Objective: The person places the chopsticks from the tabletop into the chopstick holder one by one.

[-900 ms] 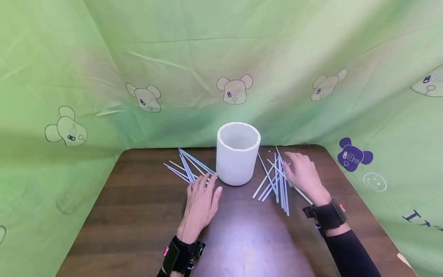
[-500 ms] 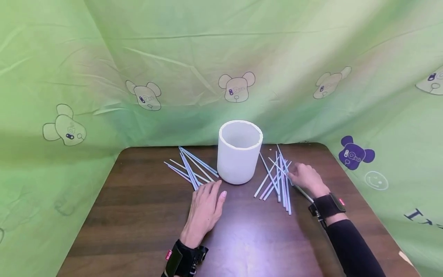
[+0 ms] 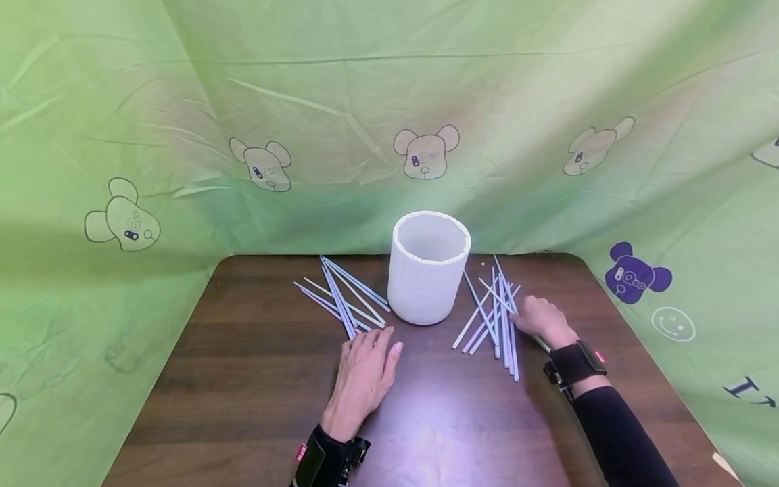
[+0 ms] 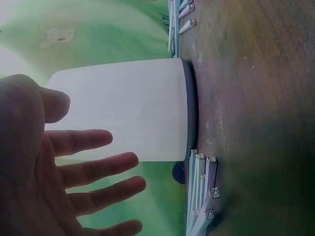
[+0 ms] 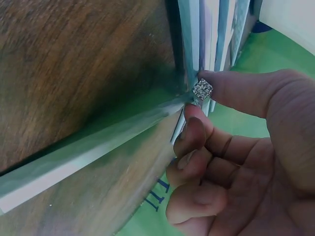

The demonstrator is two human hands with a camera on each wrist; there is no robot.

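A white open-topped cylinder (image 3: 429, 277) stands upright at the far middle of the table. Left of it lies a loose fan of pale blue and white sticks (image 3: 337, 294); right of it is a crossed pile of similar sticks (image 3: 502, 318). My left hand (image 3: 365, 375) hovers palm-down by the near ends of the left sticks, its fingers (image 4: 101, 169) extended and holding nothing. At the pile's right side, my right hand (image 3: 544, 320) pinches a stick by its glittery square end (image 5: 203, 89) between thumb and index finger; the other fingers are curled.
A brown wooden table (image 3: 243, 392) carries everything, with rounded far corners. Behind and on both sides hangs a green cloth (image 3: 341, 88) printed with bear heads. One pale stick (image 5: 88, 160) slants from the right fingers across the wood.
My right hand has come down and a little nearer to me, and its fingers have closed at the stick pile. The left hand has drawn back slightly from the left sticks.
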